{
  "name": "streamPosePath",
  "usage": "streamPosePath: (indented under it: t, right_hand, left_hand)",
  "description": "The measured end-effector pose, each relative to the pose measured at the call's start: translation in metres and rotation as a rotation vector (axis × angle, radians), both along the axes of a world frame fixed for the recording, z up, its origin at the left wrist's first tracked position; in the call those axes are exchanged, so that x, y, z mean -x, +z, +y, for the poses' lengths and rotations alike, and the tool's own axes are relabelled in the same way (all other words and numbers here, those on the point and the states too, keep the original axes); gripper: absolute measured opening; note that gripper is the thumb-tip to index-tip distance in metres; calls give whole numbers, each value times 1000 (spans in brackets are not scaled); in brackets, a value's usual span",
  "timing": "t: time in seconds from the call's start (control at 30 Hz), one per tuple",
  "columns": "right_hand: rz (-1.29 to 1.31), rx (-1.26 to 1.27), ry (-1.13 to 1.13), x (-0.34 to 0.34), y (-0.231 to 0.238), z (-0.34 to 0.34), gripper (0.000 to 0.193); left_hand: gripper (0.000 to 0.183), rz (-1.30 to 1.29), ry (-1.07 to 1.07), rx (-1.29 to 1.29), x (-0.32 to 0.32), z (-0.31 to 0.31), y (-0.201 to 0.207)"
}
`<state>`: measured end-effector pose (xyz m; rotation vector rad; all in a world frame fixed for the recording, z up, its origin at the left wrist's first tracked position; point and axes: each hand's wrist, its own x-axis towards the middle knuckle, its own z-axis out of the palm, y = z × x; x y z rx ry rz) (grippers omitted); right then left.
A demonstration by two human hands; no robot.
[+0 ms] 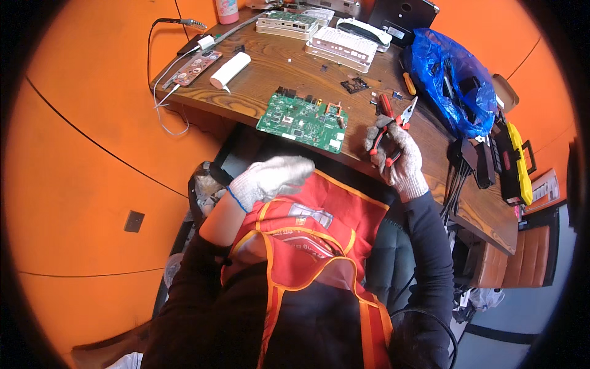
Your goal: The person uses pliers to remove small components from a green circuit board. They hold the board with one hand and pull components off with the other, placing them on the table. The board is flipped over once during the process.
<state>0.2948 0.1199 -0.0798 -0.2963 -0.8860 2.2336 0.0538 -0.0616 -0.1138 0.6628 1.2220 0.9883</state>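
Note:
My right hand [408, 169], in a whitish knit glove, grips a pair of pliers [407, 113] with red and black handles. Their jaws point up and away, over the wooden table. A green circuit board [302, 123] lies at the table's near edge, left of the pliers and apart from them. My left hand [273, 178], gloved too, hovers in front of the red apron [356, 203], below the board. Its fingers are stretched out and nothing shows in them. A red-handled tool [385, 105] lies just beyond my right hand.
White device casings [341, 49] stand at the back, one with another board [286, 21]. A blue plastic bag [430, 58] of black parts sits right, beside an orange-handled screwdriver [409, 83]. A white roll [232, 71] and a power strip [196, 67] lie left. Black cables [455, 178] hang over the right edge.

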Motion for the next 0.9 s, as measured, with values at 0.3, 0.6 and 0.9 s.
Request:
streamPosePath:
  t: [0.3, 0.6, 0.9]
  right_hand:
    - [81, 133, 69, -5, -4, 5, 27]
    - [113, 228, 40, -17, 27, -12, 28]
    - [-595, -829, -543, -25, 127, 1, 30]
  left_hand:
    - [47, -34, 399, -93, -15, 38, 4]
    - [40, -480, 382, -485, -18, 13, -8]
    - [21, 1302, 57, -466, 12, 19, 33]
